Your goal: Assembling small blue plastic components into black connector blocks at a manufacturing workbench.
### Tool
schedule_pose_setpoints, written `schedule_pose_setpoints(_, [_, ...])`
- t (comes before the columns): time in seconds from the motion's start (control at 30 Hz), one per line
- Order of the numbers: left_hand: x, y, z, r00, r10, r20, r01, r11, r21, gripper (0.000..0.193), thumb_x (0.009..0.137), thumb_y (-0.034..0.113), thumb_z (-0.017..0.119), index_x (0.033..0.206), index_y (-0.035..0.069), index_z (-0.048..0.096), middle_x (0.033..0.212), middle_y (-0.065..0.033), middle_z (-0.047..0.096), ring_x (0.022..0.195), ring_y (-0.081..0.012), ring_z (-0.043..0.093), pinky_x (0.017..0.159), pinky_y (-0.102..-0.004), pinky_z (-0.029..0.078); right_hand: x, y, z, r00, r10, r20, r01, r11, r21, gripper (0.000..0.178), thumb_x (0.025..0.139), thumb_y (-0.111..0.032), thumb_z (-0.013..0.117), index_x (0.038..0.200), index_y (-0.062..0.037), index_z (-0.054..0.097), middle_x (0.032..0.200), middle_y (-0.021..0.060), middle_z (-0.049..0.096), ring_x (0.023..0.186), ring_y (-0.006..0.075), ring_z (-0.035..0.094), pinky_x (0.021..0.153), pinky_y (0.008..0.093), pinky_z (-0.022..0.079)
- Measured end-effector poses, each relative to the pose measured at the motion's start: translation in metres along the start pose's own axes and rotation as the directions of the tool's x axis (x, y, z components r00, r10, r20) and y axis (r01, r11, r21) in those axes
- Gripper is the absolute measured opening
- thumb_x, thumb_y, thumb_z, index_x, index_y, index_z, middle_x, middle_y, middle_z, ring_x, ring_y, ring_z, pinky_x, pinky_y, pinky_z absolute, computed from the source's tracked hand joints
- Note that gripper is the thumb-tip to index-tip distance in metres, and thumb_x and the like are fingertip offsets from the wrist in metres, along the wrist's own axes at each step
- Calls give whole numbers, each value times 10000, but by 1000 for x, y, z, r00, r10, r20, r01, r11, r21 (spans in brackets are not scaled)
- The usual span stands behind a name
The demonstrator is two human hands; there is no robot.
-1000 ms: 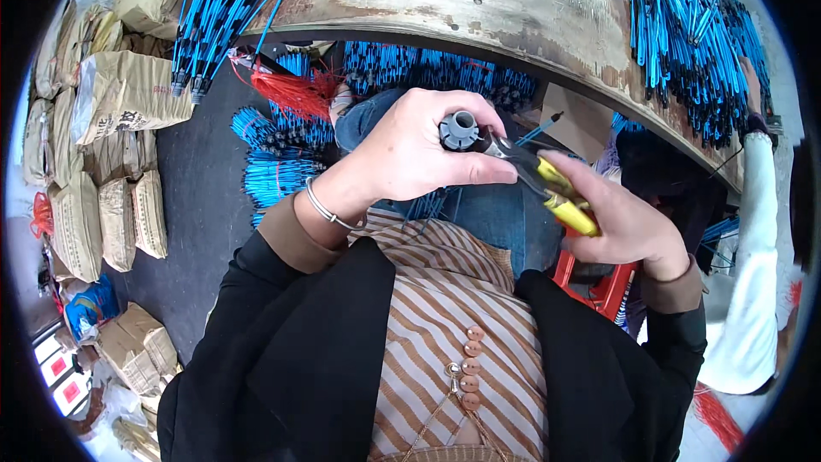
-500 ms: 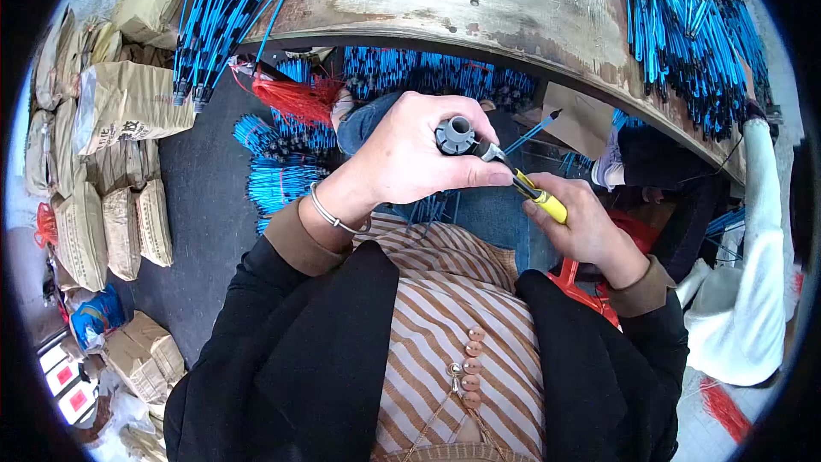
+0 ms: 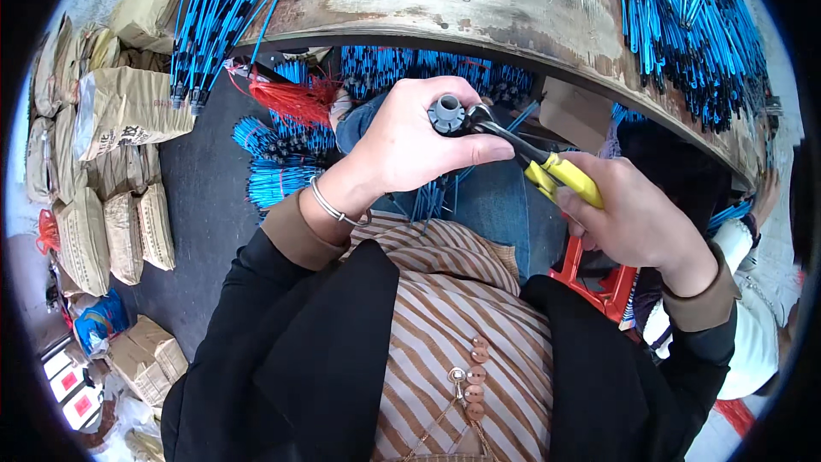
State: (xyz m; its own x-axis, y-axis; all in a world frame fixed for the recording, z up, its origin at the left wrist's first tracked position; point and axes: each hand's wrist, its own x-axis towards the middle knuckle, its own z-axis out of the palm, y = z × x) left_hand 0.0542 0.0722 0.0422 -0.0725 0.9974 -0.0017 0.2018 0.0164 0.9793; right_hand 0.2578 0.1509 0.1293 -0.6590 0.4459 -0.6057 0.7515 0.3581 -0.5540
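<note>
My left hand point(image 3: 406, 141) is closed around a dark grey, ribbed round plastic piece point(image 3: 447, 114) with a hollow tube at its centre, held over my lap. My right hand point(image 3: 646, 218) grips a pair of pliers point(image 3: 571, 178) by their yellow handles. The black jaws reach up and left to the side of the grey piece, close by my left fingertips. What lies between the jaws is too small to make out. Thin blue rods point(image 3: 432, 198) show below my left hand; whether they join the grey piece I cannot tell.
A worn wooden table point(image 3: 462, 0) stands ahead, with blue rods point(image 3: 227, 26) over its left side and a heap of blue rods point(image 3: 694, 43) at right. Bundles point(image 3: 282, 180) lie beneath. Paper sacks point(image 3: 128, 111) stand left. Another person's white sleeve point(image 3: 753, 325) is at right, past a red frame point(image 3: 611, 291).
My right hand has moved right and outward with the pliers, and more of the tool shows. My left hand has shifted slightly up and left. The other person at right has moved lower.
</note>
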Motion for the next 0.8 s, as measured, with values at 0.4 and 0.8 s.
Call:
schedule_pose_setpoints(0.4, [6,-37,-18,978,192,82,-81,711,-698,650,609,142,798,1183,1,527,879,-129,646,785,-211,609,736,-292,463,47,71,86,859,-422,-289,460,391,797,359,832,-77,587,1152,-1,444,1044,139,524,856,210,561,703,291,492])
schedule_pose_setpoints(0.8, [-3,-43,-24,968,174,180,-96,923,-372,572,620,138,779,1129,1,558,879,-104,642,799,-193,602,768,-295,466,65,68,69,286,-682,-673,94,719,-689,554,737,-47,667,1234,-220,493,1265,116,377,1122,265,425,994,444,371])
